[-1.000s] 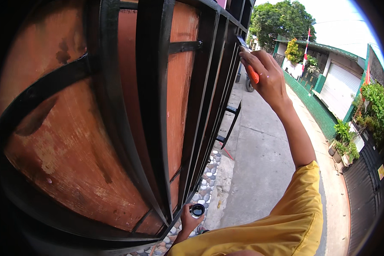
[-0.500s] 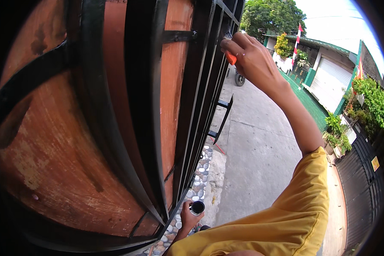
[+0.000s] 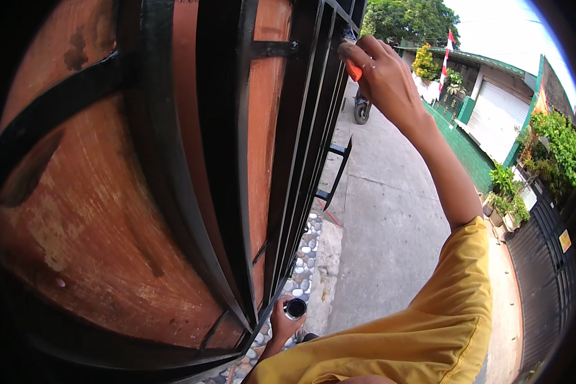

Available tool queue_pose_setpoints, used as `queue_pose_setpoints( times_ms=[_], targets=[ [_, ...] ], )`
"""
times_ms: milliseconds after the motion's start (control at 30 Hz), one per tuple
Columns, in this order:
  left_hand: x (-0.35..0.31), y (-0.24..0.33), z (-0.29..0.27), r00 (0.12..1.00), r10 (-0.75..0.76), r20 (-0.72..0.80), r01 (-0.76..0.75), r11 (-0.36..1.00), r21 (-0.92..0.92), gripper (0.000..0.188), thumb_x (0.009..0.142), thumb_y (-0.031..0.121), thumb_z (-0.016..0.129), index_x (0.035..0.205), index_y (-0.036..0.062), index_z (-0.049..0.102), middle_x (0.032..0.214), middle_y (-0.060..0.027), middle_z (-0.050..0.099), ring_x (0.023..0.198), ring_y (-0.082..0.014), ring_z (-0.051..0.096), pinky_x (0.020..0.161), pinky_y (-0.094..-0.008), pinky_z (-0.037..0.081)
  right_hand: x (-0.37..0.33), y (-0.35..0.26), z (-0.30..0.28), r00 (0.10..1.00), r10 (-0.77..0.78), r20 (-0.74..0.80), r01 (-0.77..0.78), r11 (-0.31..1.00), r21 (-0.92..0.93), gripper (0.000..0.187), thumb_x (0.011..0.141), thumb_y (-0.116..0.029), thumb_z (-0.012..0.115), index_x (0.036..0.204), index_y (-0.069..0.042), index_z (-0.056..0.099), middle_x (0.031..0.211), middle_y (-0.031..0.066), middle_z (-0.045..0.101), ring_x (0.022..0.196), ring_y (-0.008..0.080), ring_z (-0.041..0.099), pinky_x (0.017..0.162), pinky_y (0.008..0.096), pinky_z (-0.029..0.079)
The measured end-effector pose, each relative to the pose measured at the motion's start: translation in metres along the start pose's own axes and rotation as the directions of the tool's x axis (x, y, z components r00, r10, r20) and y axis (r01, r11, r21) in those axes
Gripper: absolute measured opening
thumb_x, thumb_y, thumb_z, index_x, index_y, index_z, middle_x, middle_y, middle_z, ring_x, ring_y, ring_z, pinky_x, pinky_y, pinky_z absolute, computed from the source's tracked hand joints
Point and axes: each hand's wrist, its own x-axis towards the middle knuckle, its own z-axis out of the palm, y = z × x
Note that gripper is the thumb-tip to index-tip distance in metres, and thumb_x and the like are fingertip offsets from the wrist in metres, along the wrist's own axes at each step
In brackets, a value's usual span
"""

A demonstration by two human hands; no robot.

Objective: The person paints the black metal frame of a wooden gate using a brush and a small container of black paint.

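My right hand (image 3: 383,75), raised high, is closed round a paintbrush with an orange handle (image 3: 354,70). The brush's bristle end points up against a black metal bar of the gate (image 3: 329,57), mostly hidden by my fingers. Low down, close to the gate's bottom edge, my left hand (image 3: 283,324) is wrapped round a small open can (image 3: 295,310). Dark contents, black like the bars, show inside its rim. Reddish-brown wooden panels (image 3: 102,224) fill the space behind the bars, with worn patches and dark smudges on them.
A black metal bracket (image 3: 337,173) juts out from the gate over the grey concrete road (image 3: 390,224). Pebbled paving (image 3: 304,256) runs along the gate's foot. Down the road stands a motorcycle (image 3: 361,110). Opposite are potted plants (image 3: 507,205) and a dark fence (image 3: 537,275).
My right hand with the paintbrush has shifted slightly up and to the right in the picture. The view has turned a little, and more of the motorcycle shows. My left hand still holds the can.
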Motion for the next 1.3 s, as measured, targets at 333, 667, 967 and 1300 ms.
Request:
queue_pose_setpoints(
  times_ms=[333, 667, 967, 1300],
  targets=[
    [-0.005, -0.003, -0.005, 1.000, 0.010, -0.016, -0.009, 0.999, 0.049, 0.063, 0.059, 0.022, 0.089, 0.108, 0.0048, 0.053, 0.102, -0.0151, 0.062, 0.097, -0.0332, 0.063, 0.084, -0.0416, 0.051, 0.005, 0.004, 0.006, 0.997, 0.031, -0.071, -0.031, 1.000, -0.001, 0.047, 0.074, 0.005, 0.064, 0.117, -0.011, 0.062, 0.097, 0.0100, 0.057, 0.091, 0.0322, 0.061, 0.075, 0.0421, 0.053],
    [-0.008, -0.003, -0.008, 1.000, -0.015, -0.027, 0.017, 0.998, 0.056, 0.065, 0.058, 0.024, 0.089, 0.109, 0.0041, 0.053, 0.100, -0.0158, 0.061, 0.095, -0.0342, 0.063, 0.083, -0.0418, 0.051, 0.009, -0.006, 0.005, 0.997, 0.062, -0.045, -0.062, 0.998, 0.011, 0.036, 0.079, 0.001, 0.067, 0.113, -0.010, 0.062, 0.091, 0.0113, 0.055, 0.082, 0.0326, 0.061, 0.069, 0.0435, 0.052],
    [-0.007, -0.005, -0.009, 1.000, -0.006, -0.010, 0.006, 0.999, 0.052, 0.066, 0.058, 0.022, 0.089, 0.110, 0.0032, 0.053, 0.101, -0.0165, 0.061, 0.096, -0.0344, 0.062, 0.083, -0.0418, 0.051, 0.003, 0.006, -0.003, 0.881, 0.266, -0.392, -0.156, 0.944, 0.290, 0.010, 0.090, -0.011, 0.070, 0.097, -0.004, 0.071, 0.074, 0.0063, 0.072, 0.065, 0.0161, 0.072, 0.058, 0.0245, 0.052],
    [-0.006, -0.005, -0.012, 1.000, 0.020, 0.006, -0.020, 0.996, 0.090, 0.065, 0.059, 0.026, 0.088, 0.110, 0.0035, 0.053, 0.101, -0.0164, 0.061, 0.095, -0.0345, 0.063, 0.082, -0.0420, 0.051, 0.003, 0.013, 0.031, 0.762, 0.332, -0.556, -0.212, 0.939, 0.271, 0.010, 0.087, -0.017, 0.075, 0.088, -0.008, 0.071, 0.071, 0.0060, 0.071, 0.065, 0.0158, 0.072, 0.054, 0.0262, 0.051]
  ],
)
